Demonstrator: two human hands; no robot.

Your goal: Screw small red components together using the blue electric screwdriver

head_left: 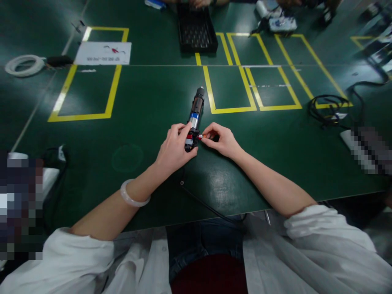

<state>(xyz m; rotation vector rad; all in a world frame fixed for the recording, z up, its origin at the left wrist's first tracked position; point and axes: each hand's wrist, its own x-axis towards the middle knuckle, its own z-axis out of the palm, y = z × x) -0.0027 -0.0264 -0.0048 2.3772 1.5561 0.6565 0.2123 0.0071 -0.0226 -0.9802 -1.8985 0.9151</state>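
Note:
A slim dark cylindrical device (196,110) with a blue and silver middle lies on the green table, its narrow end pointing away from me. My left hand (176,147) is closed round its near end, thumb and fingers on either side. Close on the right, my right hand (222,141) pinches a small red and orange piece (203,136) against the device's side; the fingertips partly hide this piece. A thin black cable (208,207) runs from below my left hand to the table's near edge.
Yellow tape rectangles mark the green table (153,94). A black tray (197,32) stands at the far side, near another person's hands. Further left are a white sheet (104,53) and a white coil (25,65). On the right lies a coiled black cable (327,109).

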